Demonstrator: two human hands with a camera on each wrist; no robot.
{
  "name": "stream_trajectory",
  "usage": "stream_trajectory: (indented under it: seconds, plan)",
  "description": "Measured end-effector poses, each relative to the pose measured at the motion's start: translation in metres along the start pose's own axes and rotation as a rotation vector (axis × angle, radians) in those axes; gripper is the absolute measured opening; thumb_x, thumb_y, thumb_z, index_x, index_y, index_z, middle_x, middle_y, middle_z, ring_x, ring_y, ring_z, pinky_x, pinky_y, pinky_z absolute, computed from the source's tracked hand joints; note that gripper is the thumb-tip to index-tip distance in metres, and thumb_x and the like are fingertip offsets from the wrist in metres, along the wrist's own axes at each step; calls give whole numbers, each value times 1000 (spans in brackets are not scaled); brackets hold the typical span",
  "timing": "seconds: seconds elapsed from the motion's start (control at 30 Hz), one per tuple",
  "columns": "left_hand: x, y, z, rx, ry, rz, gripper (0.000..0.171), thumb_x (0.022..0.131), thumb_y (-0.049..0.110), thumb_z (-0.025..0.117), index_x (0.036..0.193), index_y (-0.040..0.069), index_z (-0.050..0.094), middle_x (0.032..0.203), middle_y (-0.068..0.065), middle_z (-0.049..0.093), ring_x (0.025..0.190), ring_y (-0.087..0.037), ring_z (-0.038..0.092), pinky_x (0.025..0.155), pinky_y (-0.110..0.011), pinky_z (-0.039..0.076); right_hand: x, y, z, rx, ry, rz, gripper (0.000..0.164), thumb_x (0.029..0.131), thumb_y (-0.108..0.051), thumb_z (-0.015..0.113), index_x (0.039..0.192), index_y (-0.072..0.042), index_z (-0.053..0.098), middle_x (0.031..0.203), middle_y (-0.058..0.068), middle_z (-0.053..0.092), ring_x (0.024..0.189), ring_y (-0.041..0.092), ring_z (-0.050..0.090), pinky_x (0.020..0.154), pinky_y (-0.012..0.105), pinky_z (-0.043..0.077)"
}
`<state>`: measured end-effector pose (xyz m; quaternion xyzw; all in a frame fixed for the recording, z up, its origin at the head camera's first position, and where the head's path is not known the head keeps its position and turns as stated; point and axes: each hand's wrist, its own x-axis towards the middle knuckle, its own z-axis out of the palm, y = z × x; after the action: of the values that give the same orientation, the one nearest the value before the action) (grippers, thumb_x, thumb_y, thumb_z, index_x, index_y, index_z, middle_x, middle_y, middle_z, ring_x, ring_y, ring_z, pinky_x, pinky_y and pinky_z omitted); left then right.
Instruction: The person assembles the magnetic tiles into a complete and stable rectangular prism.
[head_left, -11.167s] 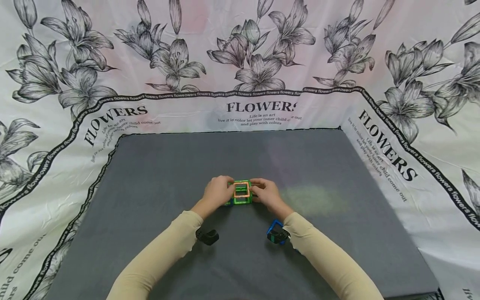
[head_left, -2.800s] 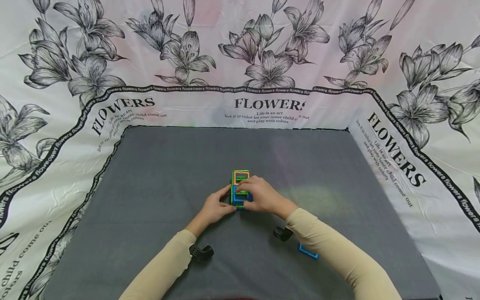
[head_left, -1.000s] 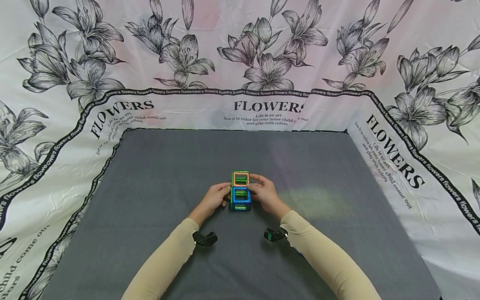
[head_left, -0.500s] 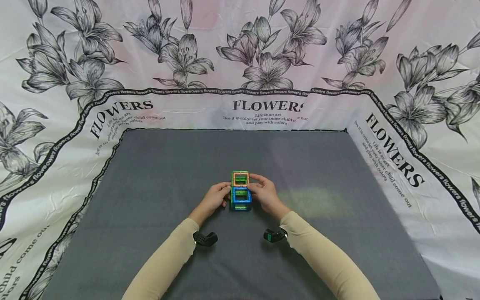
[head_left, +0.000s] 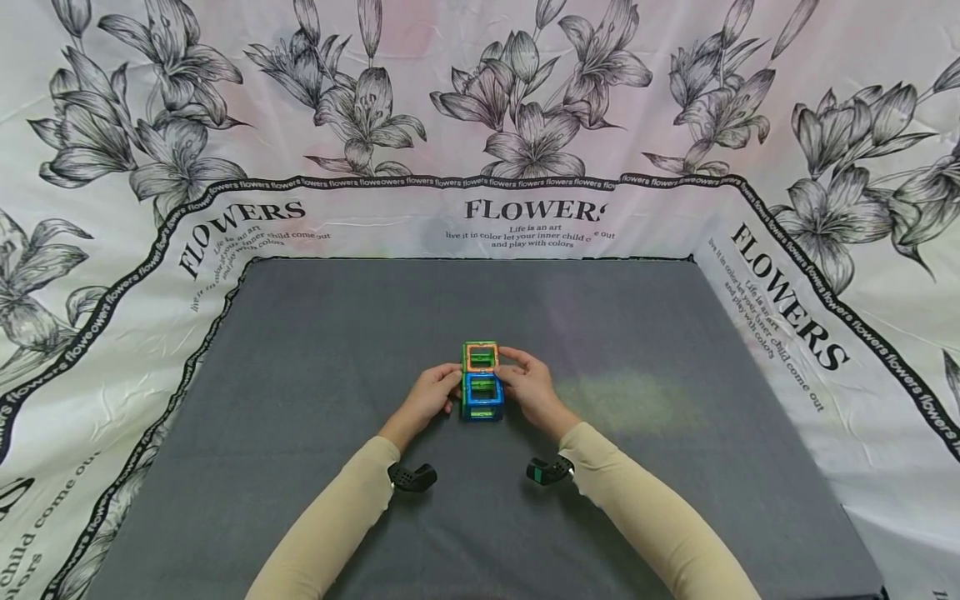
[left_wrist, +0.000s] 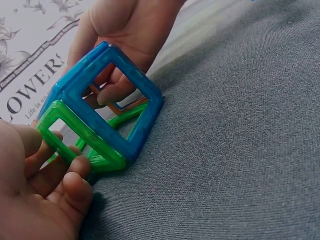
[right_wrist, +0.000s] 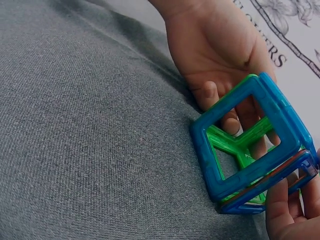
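Observation:
Mid-table stands a block of magnetic tiles (head_left: 482,372), two open-framed cubes joined one behind the other. The far cube has an orange tile (head_left: 482,346) on top, the near one a blue tile (head_left: 466,388). Green tiles (left_wrist: 92,137) form the left side, and a blue square (left_wrist: 148,125) faces the near end. My left hand (head_left: 425,398) holds the left side, thumb by the top edge and fingers against the green frame. From the right, my right hand (head_left: 534,392) grips where the cubes meet; its fingertips touch the blue tile edges (right_wrist: 270,182).
Grey cloth (head_left: 337,333) covers the table. A white flower-printed sheet (head_left: 390,217) rises behind and along both sides. Black wrist cameras (head_left: 412,477) hang below each wrist. A sliver of blue (left_wrist: 255,0) shows at the left wrist view's top edge.
Earlier, only the orange-topped cube showed clearly between the hands; later, my right hand reached over the blue near part. It then moved back to the right side. Over the last second, hands and block stay still.

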<state>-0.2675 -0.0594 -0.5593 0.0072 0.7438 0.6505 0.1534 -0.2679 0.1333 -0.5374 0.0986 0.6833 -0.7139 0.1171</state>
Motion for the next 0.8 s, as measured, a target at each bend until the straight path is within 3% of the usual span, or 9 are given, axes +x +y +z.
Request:
stream_trajectory:
  seconds: [0.17, 0.27, 0.57, 0.67, 0.8]
  plan:
    - [-1, 1, -1, -2, -13, 4, 39, 109, 14, 45, 138, -8, 58, 82, -7, 59, 62, -13, 46, 51, -25, 42, -1, -1, 0, -1, 4, -1, 46, 100, -2, 60, 145, -4, 54, 119, 18, 73, 88, 5, 68, 72, 25, 57]
    - [-7, 12, -2, 6, -26, -7, 38, 109, 12, 44, 138, -9, 57, 83, -10, 60, 63, -16, 48, 54, -27, 44, -1, -1, -1, -9, -1, 0, 45, 100, -2, 59, 145, -3, 54, 122, 21, 72, 88, 4, 68, 72, 25, 56]
    - [-2, 2, 1, 1, 17, -11, 36, 107, 14, 48, 136, -4, 62, 80, -4, 59, 62, -12, 48, 50, -23, 41, -8, -4, -11, -45, -31, -9, 49, 100, -9, 61, 148, -3, 51, 132, 24, 65, 98, 13, 70, 81, 32, 61]
    - [-2, 2, 1, -2, 18, -9, 36, 107, 13, 48, 136, -5, 61, 80, -4, 60, 64, -12, 50, 50, -23, 41, -18, -8, -28, -152, -56, -47, 50, 102, -15, 61, 149, -2, 49, 136, 26, 62, 111, 27, 69, 90, 40, 61]
    - [-2, 1, 1, 2, 18, -8, 37, 107, 13, 48, 138, -4, 60, 80, -4, 60, 65, -11, 50, 51, -23, 42, -39, -13, -67, -404, -105, -143, 49, 103, -19, 60, 147, 0, 50, 137, 28, 61, 119, 40, 65, 89, 45, 60]
